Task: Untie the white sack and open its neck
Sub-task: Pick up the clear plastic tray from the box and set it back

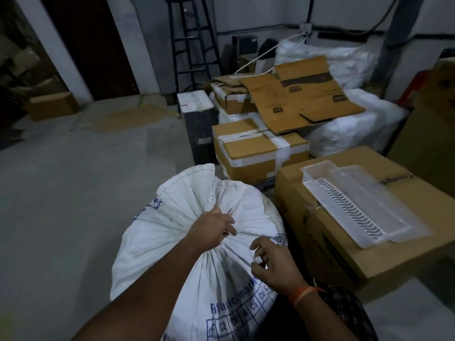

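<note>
Only the head view to go on, so here's what I've got from it. The white sack (197,244) stands on the concrete floor (73,193) right in front of me, just beside a big cardboard box (327,244) that carries a clear plastic tray (357,205). The sack's neck is gathered tight, pleats radiating out from one bunched spot, with the flared top edge and a metal eyelet (211,199) sitting just beyond it.

My left hand (211,230) is clamped on that bunched neck, fingers curled round the gather. My right hand (273,264) sits close by on the near side, fingers curled in a pinch on something small and pale by the fabric. Could be the tie end, but it's too small for me to say for sure. I can't actually make out the cord or the knot itself; the left hand covers that spot.

My take on doing this bit well: keep the left grip firm as an anchor so the neck doesn't twist, and let the right do the fine work, finding the loose end and teasing it out rather than yanking, since a hard pull probably just tightens the knot. Once it's slack, I'd spread the pleats outward with both hands.
</note>
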{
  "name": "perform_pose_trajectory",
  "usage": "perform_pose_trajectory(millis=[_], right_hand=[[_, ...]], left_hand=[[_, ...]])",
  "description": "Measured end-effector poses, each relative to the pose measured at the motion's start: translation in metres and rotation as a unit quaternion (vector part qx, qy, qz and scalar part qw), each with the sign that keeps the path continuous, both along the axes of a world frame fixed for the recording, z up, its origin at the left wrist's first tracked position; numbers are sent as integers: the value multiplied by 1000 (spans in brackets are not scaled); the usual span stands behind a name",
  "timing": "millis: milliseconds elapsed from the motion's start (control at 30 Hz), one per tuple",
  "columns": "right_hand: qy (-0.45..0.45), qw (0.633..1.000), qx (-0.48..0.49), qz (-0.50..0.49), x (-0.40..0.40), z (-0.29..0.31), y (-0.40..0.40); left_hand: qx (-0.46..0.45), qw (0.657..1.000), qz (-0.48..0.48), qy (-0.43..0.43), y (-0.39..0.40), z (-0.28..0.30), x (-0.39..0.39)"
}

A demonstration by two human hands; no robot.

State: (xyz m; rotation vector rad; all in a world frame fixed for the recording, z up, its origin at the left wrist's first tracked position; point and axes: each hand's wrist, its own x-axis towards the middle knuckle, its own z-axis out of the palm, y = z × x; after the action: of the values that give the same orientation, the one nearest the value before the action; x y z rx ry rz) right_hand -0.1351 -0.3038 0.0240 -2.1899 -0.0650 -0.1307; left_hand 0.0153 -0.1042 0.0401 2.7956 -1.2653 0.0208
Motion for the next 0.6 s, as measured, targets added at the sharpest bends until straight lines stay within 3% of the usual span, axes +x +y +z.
perform_pose_trajectory(millis=[233, 433, 600], right_hand=[[-54, 996, 18, -63, -9, 10, -4], [-97, 975, 92, -176, -18, 14, -15], [-70, 968, 111, -215, -19, 12, -18]], left_hand=[[-2, 998, 66, 5, 13, 3, 1], [-9, 1000, 12, -12, 1, 17, 0], [-150, 986, -20, 71, -4, 24, -1]])
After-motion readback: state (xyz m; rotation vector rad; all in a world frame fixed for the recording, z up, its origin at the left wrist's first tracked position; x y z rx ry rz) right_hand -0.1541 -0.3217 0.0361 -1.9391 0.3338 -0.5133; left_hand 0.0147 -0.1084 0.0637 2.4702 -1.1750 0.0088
